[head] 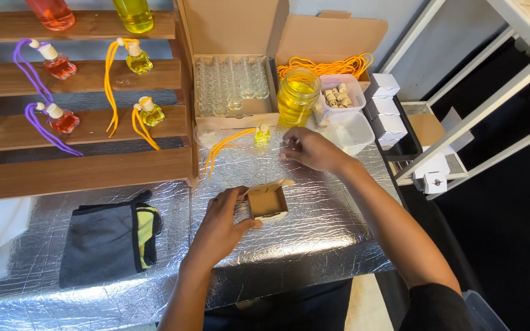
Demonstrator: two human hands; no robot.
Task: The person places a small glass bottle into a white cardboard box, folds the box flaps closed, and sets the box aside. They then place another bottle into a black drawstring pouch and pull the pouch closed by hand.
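My left hand [221, 225] grips a small open cardboard box [268, 201] on the silver foil-covered table [314, 239], thumb and fingers on its left side. My right hand [311, 149] reaches forward with fingers curled near a small yellow-filled bottle [262, 135] that has a cork top and an orange cord [225, 147] trailing left. What lies under the right fingertips I cannot make out. A glass jar of yellow liquid [297, 95] stands just behind that hand.
An open carton of empty glass bottles [234, 86] sits at the back, with orange cords [326, 66], a tub of corks [338, 95] and white boxes [384, 107] to its right. Wooden shelves [81, 122] at left hold filled bottles. A dark folded cloth [108, 242] lies front left.
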